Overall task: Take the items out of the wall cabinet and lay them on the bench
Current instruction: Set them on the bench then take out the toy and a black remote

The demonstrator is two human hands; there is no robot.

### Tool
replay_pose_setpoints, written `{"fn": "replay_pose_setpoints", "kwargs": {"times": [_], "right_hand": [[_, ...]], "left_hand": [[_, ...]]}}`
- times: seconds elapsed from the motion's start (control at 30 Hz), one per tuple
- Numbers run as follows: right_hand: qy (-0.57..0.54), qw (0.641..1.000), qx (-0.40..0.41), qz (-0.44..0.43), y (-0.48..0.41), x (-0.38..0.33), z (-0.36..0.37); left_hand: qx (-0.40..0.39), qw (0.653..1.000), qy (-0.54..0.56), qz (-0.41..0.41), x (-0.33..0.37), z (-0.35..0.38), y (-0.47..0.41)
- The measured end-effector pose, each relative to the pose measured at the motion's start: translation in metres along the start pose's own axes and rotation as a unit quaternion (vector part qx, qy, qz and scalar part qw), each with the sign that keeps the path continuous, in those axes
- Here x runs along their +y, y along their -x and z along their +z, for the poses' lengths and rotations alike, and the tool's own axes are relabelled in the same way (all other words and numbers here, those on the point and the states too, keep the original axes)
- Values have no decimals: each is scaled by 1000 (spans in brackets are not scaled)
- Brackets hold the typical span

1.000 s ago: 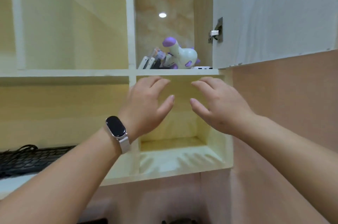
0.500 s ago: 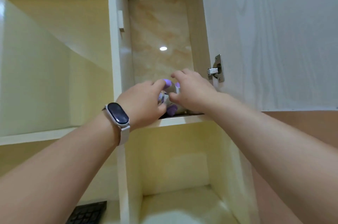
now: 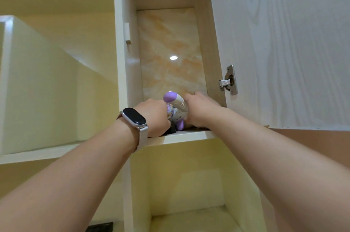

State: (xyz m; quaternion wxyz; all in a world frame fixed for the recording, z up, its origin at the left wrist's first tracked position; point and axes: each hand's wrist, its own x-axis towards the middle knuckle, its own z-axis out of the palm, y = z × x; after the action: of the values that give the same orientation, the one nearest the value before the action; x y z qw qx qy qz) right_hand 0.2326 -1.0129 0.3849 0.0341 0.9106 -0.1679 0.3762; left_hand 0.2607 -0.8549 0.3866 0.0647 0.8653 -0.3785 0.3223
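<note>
Furthest left, the left hand [image 3: 153, 118], wearing a dark-faced smartwatch on a pale strap [image 3: 134, 116], reaches onto the pale wooden cabinet shelf [image 3: 181, 136] with its fingers curled around something dark at the shelf edge; what exactly it grips is hidden behind the hand. Between the hands stands the white plastic toy figure with purple cap and purple feet [image 3: 175, 107], pressed on both sides and leaning toward the right hand. The right hand [image 3: 198, 110] cups the toy's far side, fingers wrapped behind it, just inside the open white wood-grain cabinet door [image 3: 284, 42]. My guess is the risk lies in lifting several loose things at once: smaller items wedged beside the left hand could slip off the shelf lip and fall to the table below, or the toy could tip out if one hand draws back first
</note>
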Motion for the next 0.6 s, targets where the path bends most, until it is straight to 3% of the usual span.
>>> {"fn": "replay_pose_setpoints", "kwargs": {"times": [0.33,0.6], "right_hand": [[-22,997,64,-40,15,-1,-6],[-78,972,214,-50,37,-2,-15]], "left_hand": [[69,996,-47,-19,4,2,10],[228,970,-78,38,-16,24,34]]}}
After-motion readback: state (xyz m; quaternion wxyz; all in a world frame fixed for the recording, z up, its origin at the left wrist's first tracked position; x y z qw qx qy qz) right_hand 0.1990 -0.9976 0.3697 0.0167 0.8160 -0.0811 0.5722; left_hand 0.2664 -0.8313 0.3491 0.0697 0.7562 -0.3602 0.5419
